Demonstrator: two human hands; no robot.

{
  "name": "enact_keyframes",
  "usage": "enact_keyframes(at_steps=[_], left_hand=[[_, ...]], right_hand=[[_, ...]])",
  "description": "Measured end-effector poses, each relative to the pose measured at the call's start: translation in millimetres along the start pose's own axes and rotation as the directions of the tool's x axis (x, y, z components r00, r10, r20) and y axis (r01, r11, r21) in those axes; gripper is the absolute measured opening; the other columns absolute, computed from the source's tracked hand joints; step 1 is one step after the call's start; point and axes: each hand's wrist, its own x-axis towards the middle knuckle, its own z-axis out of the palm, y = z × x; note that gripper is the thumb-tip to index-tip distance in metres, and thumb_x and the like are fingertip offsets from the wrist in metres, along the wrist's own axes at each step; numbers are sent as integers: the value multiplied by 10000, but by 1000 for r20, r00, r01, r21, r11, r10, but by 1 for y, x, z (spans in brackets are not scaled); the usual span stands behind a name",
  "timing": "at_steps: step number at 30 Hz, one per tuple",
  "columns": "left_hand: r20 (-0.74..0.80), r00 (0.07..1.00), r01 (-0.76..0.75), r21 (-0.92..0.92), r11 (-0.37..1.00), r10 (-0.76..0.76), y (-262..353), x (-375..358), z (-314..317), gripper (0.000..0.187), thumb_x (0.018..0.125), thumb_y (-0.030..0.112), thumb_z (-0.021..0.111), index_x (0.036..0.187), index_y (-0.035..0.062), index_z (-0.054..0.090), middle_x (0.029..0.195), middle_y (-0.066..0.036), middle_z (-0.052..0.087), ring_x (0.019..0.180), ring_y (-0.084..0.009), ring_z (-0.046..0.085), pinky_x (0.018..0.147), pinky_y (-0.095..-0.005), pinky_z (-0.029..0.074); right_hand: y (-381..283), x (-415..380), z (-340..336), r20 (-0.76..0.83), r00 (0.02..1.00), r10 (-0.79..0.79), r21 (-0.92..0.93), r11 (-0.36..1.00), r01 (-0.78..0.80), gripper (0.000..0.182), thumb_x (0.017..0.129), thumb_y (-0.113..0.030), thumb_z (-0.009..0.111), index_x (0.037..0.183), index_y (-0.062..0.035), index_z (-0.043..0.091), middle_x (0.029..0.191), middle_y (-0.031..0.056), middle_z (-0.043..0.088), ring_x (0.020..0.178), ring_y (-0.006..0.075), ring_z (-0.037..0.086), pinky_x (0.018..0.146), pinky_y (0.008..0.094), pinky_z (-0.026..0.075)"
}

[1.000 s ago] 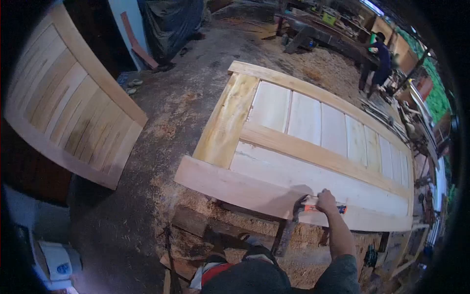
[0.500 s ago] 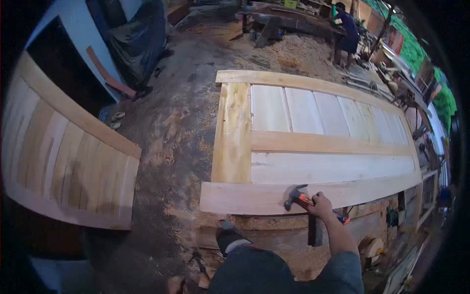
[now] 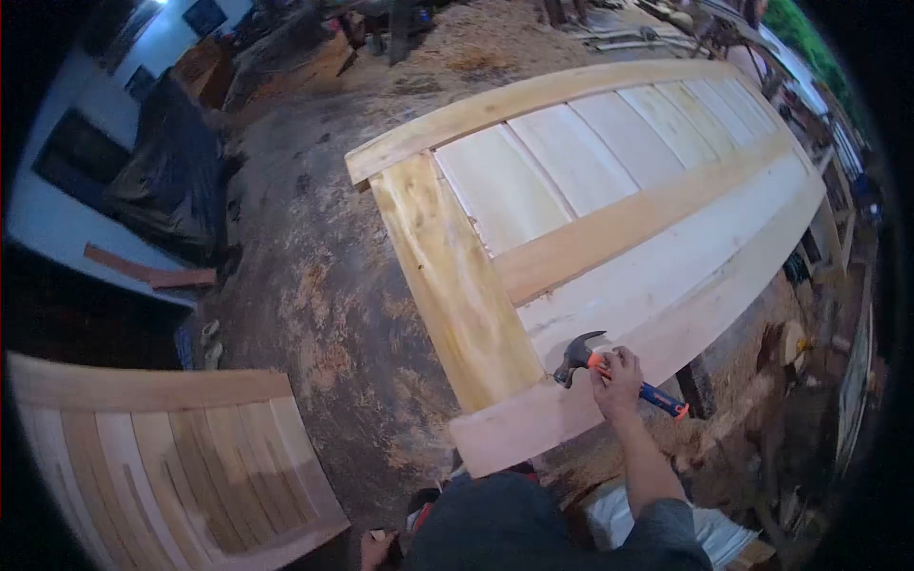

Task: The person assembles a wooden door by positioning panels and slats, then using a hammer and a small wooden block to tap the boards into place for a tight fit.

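My right hand (image 3: 619, 383) is closed around the upper handle of a claw hammer (image 3: 664, 399) with an orange and dark blue grip. Its dark head lies low over the near long board (image 3: 514, 433) of a pale wooden panelled door, with the claw pointing away from me. Right by the hammer head is the corner where that board meets the yellowish end board (image 3: 447, 285). A middle board (image 3: 647, 224) runs lengthwise between the fitted panels (image 3: 500, 186). My left hand is out of view.
A second panelled wooden piece (image 3: 190, 457) stands at the lower left. Dark ground (image 3: 314, 285) with wood shavings lies between the two. A covered pile (image 3: 171, 181) and a reddish plank (image 3: 152, 271) are by the wall. White sacking (image 3: 705, 533) lies near my right side.
My view has swung right and down, so the door appears turned and nearer. The hammer, still in my right hand, is now close to the door's near left corner. The distant person has left view.
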Motion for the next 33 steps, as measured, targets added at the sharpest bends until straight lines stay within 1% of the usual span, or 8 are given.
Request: enact_keyframes(at_steps=[2,6,10,18,21,25,27,33], left_hand=[[56,998,-31,25,999,29,14,24,-35,743,904,434,707,1523,229,350,1411,-181,531,1273,-287,563,1037,-552,457],[80,996,23,118,993,-32,73,83,-82,679,860,360,731,1429,182,405,1310,-157,563,1182,-274,585,968,-512,481],[109,994,-11,238,971,-16,142,154,-139,615,816,285,754,1335,134,460,1208,-133,595,1090,-260,608,899,-471,506],[178,904,-428,382,819,389,411,348,-259,488,727,135,800,1147,40,571,1006,-84,658,908,-232,653,761,-390,555],[240,703,-687,473,551,670,555,392,-252,492,742,60,740,1185,0,533,1019,-101,610,916,-196,590,811,-372,507],[410,570,-812,412,413,712,758,327,-123,537,719,65,740,1210,1,534,1067,-159,586,966,-280,573,860,-375,481],[584,277,-869,491,-61,763,808,332,-71,503,697,6,711,1173,9,549,1132,-161,554,1057,-299,559,939,-393,459],[776,87,-860,375,-347,625,864,341,37,611,712,197,814,1256,54,573,1283,-186,545,1172,-400,550,1002,-479,470]], right_hand=[[-25,-1,11,-140,990,29,-24,999,-33,256,811,-133,728,1036,-68,625,1128,182,565,1053,381,576,884,494,488],[-121,18,39,200,959,201,120,966,-228,253,827,-170,690,1066,-107,635,1099,130,583,1016,371,596,899,508,470],[-191,57,109,104,989,107,122,985,-120,280,795,-197,697,1068,-145,668,1040,98,595,999,335,601,902,487,455],[-225,79,162,-99,900,425,-31,903,-429,311,781,-207,716,1091,-199,720,1168,112,573,1101,334,539,926,476,437],[-226,81,166,-127,884,450,-81,883,-462,346,785,-217,722,1131,-223,721,1262,116,558,1170,344,514,966,477,429],[-226,88,161,-61,873,484,-152,860,-487,379,764,-228,743,1142,-203,720,1300,108,550,1181,330,510,979,472,437],[-222,82,169,-82,869,488,-131,859,-495,397,754,-251,752,1146,-197,720,1292,107,559,1166,320,523,967,464,442],[-223,78,173,-103,842,529,-105,837,-538,414,748,-287,744,1151,-192,718,1243,112,594,1116,314,561,931,448,459]])
